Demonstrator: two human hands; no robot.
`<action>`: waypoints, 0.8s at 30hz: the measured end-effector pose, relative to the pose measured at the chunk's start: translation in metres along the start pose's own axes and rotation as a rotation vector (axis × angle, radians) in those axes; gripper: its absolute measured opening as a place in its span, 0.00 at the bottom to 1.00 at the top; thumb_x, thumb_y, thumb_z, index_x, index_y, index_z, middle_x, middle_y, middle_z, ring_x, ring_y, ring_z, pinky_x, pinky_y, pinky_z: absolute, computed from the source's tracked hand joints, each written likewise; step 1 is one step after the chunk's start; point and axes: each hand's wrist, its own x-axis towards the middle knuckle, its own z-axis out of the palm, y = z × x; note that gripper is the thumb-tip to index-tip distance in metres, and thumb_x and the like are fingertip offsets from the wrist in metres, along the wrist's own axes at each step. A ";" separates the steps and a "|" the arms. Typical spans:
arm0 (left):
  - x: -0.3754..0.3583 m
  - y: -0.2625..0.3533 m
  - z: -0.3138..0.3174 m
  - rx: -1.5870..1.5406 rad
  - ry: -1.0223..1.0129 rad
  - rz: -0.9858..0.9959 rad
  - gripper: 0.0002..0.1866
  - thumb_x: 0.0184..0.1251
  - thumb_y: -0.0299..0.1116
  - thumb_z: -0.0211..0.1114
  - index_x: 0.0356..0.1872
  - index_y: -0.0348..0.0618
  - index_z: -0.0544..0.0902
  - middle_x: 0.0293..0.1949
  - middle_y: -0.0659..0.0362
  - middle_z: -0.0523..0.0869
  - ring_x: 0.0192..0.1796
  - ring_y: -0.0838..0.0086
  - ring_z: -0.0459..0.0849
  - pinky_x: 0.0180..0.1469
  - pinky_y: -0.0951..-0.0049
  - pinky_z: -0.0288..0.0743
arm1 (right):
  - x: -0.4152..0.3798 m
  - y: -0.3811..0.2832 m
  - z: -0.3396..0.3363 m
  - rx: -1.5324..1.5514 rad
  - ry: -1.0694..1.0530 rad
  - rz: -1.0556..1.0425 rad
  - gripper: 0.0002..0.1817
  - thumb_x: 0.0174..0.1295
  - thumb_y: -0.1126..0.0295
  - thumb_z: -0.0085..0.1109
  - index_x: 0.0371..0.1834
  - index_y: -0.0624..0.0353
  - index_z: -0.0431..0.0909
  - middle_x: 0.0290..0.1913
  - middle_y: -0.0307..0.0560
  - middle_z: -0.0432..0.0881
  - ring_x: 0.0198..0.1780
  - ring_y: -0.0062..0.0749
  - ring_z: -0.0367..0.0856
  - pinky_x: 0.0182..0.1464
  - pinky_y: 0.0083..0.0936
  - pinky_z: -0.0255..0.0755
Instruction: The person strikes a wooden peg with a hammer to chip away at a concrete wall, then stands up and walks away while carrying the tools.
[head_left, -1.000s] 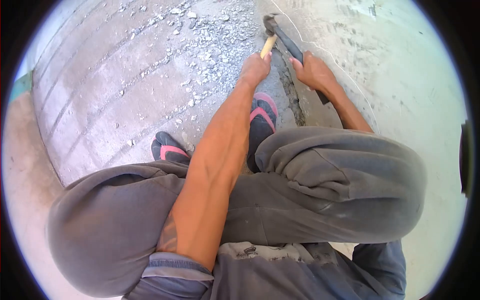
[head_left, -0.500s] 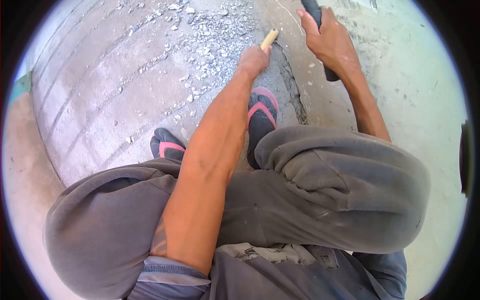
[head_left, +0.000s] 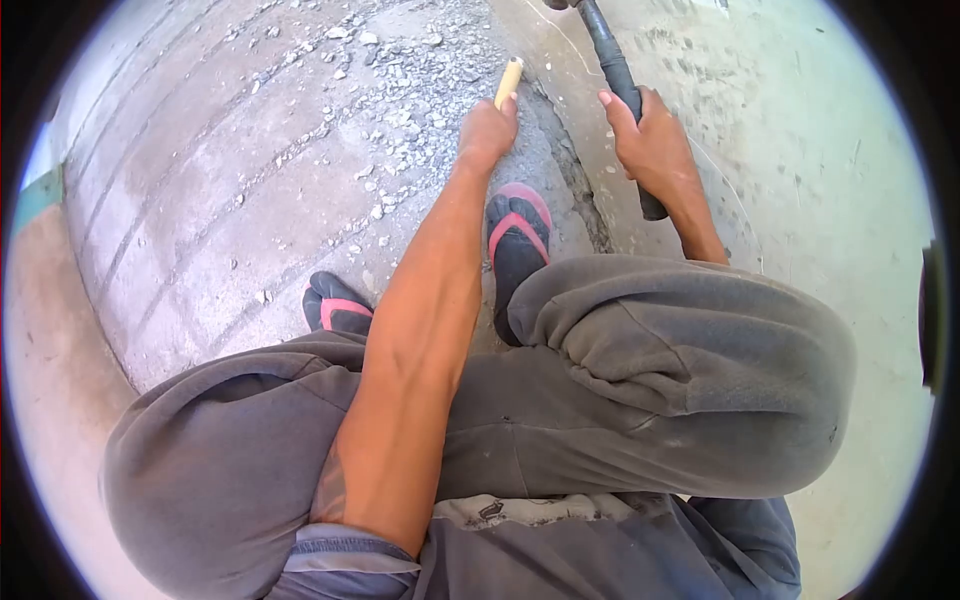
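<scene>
My left hand (head_left: 488,133) is closed around a chisel (head_left: 510,80) with a pale yellow grip. The grip's upper end sticks out past my fingers; the blade is hidden. It is beside the broken edge (head_left: 570,160) of the concrete floor. To the right, my right hand (head_left: 658,145) grips the black handle of a hammer (head_left: 612,62), with the thumb stretched along it. Part of the hammer's head shows at the top edge of the view. The hammer is raised, apart from the chisel.
Grey rubble (head_left: 425,85) lies scattered over the rough, grooved floor (head_left: 180,200) to the left. A smooth pale surface (head_left: 800,160) extends on the right. My feet, in dark socks and pink-strapped flip-flops (head_left: 520,225), stand below the chisel, between my bent knees.
My right hand and the hammer have come lower in the view, so the shaft and part of the head now show. The left hand keeps its hold on the chisel; the view has shifted slightly.
</scene>
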 end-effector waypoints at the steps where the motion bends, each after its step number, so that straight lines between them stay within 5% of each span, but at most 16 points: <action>1: 0.000 0.004 0.001 0.019 0.013 0.007 0.30 0.72 0.54 0.51 0.46 0.30 0.81 0.44 0.33 0.84 0.50 0.41 0.83 0.54 0.51 0.76 | -0.002 -0.001 -0.005 0.010 -0.009 0.009 0.30 0.67 0.46 0.51 0.44 0.71 0.75 0.35 0.73 0.82 0.41 0.67 0.82 0.45 0.49 0.74; 11: -0.003 0.007 0.014 0.157 -0.013 -0.016 0.30 0.72 0.55 0.51 0.48 0.32 0.81 0.44 0.35 0.85 0.51 0.43 0.84 0.55 0.51 0.77 | -0.002 0.017 0.026 0.023 0.023 -0.122 0.29 0.67 0.49 0.53 0.46 0.72 0.73 0.31 0.74 0.81 0.38 0.67 0.83 0.42 0.51 0.74; 14: 0.002 0.006 0.014 0.196 -0.015 -0.016 0.31 0.72 0.55 0.52 0.48 0.31 0.82 0.45 0.35 0.85 0.51 0.43 0.84 0.56 0.52 0.77 | 0.030 0.046 0.068 -0.216 -0.025 -0.194 0.29 0.66 0.50 0.54 0.45 0.75 0.72 0.32 0.74 0.82 0.37 0.68 0.83 0.42 0.51 0.75; 18: 0.013 0.009 0.010 0.194 -0.055 -0.031 0.31 0.71 0.55 0.53 0.48 0.30 0.83 0.47 0.35 0.84 0.53 0.45 0.83 0.57 0.54 0.76 | 0.035 -0.017 0.007 -0.052 -0.270 0.047 0.29 0.67 0.52 0.52 0.45 0.77 0.72 0.35 0.78 0.80 0.41 0.70 0.82 0.45 0.51 0.76; 19: 0.010 0.008 0.013 0.170 -0.071 -0.051 0.30 0.71 0.54 0.53 0.47 0.30 0.83 0.48 0.36 0.84 0.53 0.45 0.83 0.57 0.54 0.76 | 0.039 0.001 0.023 -0.097 -0.017 -0.129 0.30 0.68 0.50 0.50 0.45 0.77 0.73 0.37 0.79 0.80 0.41 0.69 0.82 0.46 0.52 0.75; 22: 0.022 0.007 0.018 0.149 -0.096 -0.088 0.30 0.71 0.54 0.54 0.45 0.31 0.84 0.47 0.37 0.85 0.54 0.46 0.83 0.57 0.55 0.76 | 0.034 0.014 0.049 -0.125 0.109 -0.171 0.32 0.68 0.48 0.49 0.45 0.77 0.73 0.37 0.78 0.81 0.40 0.69 0.82 0.49 0.51 0.75; 24: 0.024 0.016 0.011 0.156 -0.168 -0.124 0.29 0.71 0.53 0.54 0.44 0.30 0.84 0.46 0.38 0.85 0.55 0.46 0.83 0.57 0.55 0.76 | 0.045 0.038 0.056 -0.239 -0.095 -0.189 0.31 0.68 0.49 0.50 0.43 0.77 0.74 0.30 0.72 0.81 0.33 0.63 0.82 0.42 0.48 0.75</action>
